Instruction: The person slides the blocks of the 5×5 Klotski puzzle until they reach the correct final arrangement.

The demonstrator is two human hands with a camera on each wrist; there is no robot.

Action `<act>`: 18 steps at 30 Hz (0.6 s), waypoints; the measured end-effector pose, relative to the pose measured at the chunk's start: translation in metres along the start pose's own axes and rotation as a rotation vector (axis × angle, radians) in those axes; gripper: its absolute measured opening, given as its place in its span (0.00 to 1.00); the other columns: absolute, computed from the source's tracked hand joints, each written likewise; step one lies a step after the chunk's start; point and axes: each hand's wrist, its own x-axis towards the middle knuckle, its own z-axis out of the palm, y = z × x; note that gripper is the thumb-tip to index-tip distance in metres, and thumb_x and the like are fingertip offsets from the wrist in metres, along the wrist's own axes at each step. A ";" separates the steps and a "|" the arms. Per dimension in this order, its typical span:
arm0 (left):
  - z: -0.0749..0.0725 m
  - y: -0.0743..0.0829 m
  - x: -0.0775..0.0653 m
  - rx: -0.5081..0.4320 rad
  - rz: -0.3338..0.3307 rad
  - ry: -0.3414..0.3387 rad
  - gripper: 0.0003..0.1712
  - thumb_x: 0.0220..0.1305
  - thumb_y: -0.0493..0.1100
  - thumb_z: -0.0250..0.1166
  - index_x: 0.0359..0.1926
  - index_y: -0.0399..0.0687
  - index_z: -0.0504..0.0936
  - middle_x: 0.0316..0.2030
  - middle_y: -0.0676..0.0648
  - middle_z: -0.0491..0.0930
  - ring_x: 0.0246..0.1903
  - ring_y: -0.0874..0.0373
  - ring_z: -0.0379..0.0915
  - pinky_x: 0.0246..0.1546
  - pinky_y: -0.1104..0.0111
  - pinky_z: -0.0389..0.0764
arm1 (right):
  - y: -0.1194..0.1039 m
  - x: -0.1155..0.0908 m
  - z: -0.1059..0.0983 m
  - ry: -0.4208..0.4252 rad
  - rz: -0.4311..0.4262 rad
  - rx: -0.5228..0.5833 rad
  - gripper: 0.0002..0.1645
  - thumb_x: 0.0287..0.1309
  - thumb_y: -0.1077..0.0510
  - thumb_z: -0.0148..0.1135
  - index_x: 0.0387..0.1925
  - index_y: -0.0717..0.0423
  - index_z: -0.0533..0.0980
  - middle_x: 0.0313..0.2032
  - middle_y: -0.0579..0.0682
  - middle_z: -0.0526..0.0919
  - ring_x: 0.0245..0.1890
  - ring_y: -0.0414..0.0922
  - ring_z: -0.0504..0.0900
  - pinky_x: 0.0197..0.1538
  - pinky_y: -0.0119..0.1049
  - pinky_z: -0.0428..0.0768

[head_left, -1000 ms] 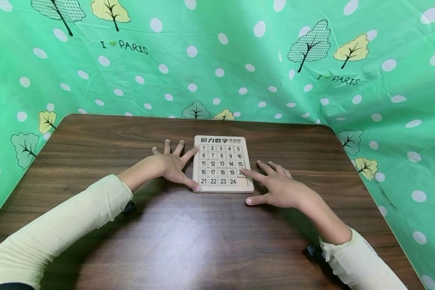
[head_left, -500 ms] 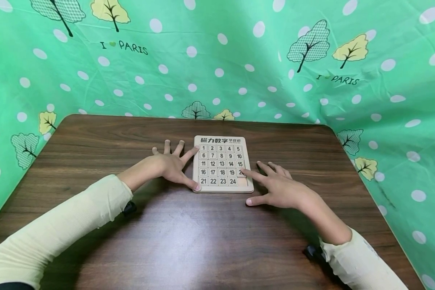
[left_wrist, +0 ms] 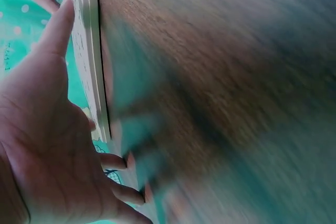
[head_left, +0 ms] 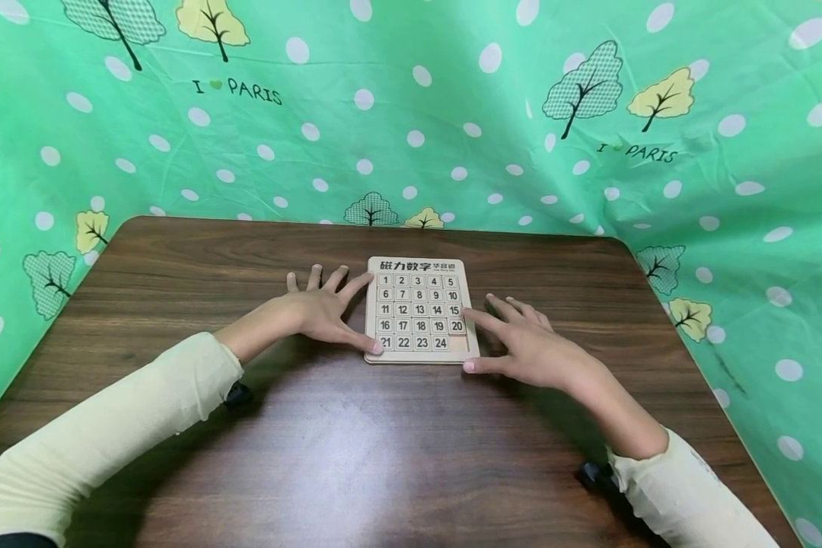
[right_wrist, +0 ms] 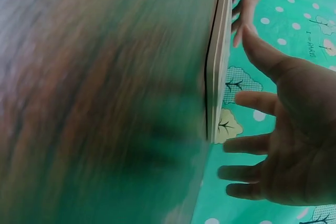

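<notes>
A pale number sliding puzzle (head_left: 421, 264) lies flat on the dark wooden table (head_left: 356, 449), its tiles running from 1 to 24 in rows. Bare base shows at the bottom-right slot, below the 20 tile (head_left: 457, 326). My left hand (head_left: 318, 310) spreads its fingers beside the puzzle, thumb on the lower-left corner and index fingertip at the upper-left edge. At the other side, my right hand (head_left: 530, 346) has its index fingertip at the right frame beside the 15 tile (head_left: 454, 310). Its thumb is by the lower-right corner; contact there is unclear.
A green dotted cloth (head_left: 411, 106) with printed trees hangs behind and beside the table. Both wrists carry a small black device, the left one (head_left: 238, 394) and the right one (head_left: 592, 476) partly hidden under pale sleeves.
My right index finger has come off the 20 tile, moving up and right, so its number shows fully. The right thumb has risen slightly toward the corner. My left hand barely shifts.
</notes>
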 end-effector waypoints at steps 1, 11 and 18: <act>0.000 -0.001 0.000 -0.009 -0.002 0.012 0.81 0.54 0.93 0.66 0.93 0.77 0.29 0.93 0.38 0.29 0.89 0.21 0.21 0.79 0.16 0.27 | 0.002 0.002 0.000 0.021 -0.005 -0.004 0.57 0.70 0.23 0.70 0.90 0.37 0.62 0.90 0.68 0.53 0.88 0.78 0.51 0.82 0.85 0.51; 0.003 -0.021 0.004 -0.051 0.010 0.224 0.87 0.49 0.95 0.67 0.95 0.62 0.36 0.93 0.36 0.33 0.89 0.20 0.22 0.84 0.22 0.27 | 0.022 0.013 -0.002 0.201 0.007 0.032 0.48 0.82 0.34 0.64 0.92 0.39 0.57 0.90 0.67 0.54 0.86 0.78 0.57 0.81 0.84 0.57; 0.003 -0.039 0.006 -0.059 0.010 0.356 0.88 0.49 0.95 0.69 0.95 0.59 0.36 0.93 0.36 0.36 0.90 0.23 0.22 0.87 0.25 0.33 | 0.034 0.015 -0.004 0.218 0.048 0.020 0.50 0.82 0.27 0.57 0.93 0.33 0.52 0.92 0.65 0.48 0.90 0.75 0.49 0.83 0.82 0.55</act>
